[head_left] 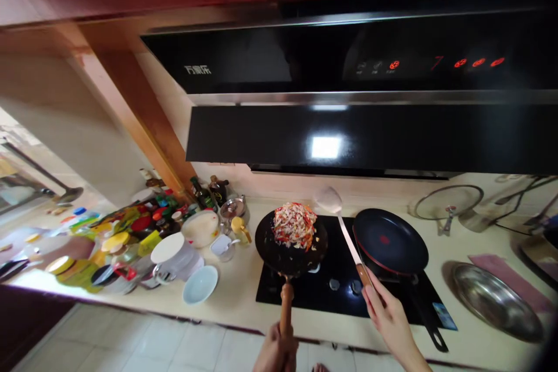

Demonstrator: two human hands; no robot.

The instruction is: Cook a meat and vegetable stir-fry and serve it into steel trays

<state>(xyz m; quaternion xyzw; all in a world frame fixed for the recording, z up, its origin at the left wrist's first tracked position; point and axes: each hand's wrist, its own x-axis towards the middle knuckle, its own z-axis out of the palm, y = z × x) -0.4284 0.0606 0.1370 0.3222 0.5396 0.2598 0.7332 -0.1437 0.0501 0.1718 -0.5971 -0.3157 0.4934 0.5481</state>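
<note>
My left hand (274, 350) is shut around the wooden handle (286, 308) of a black wok (265, 244), which appears lifted above the left side of the hob. A heap of shredded food (294, 225), with red and pale strips, sits on the wok. My right hand (386, 308) grips the wooden handle of a long metal spatula (349, 241), whose blurred blade (328, 200) is beyond the wok's far right edge. A dark nonstick frying pan (390, 241) with a red centre mark rests on the black glass gas hob (335, 296), just beyond my right hand.
A black range hood (349, 87) hangs above the hob. Left of it, the cream counter (244, 308) holds bottles, jars, a pale blue bowl (200, 285) and a white plate (199, 228). To the right are a glass lid (449, 202) and a steel platter (497, 302).
</note>
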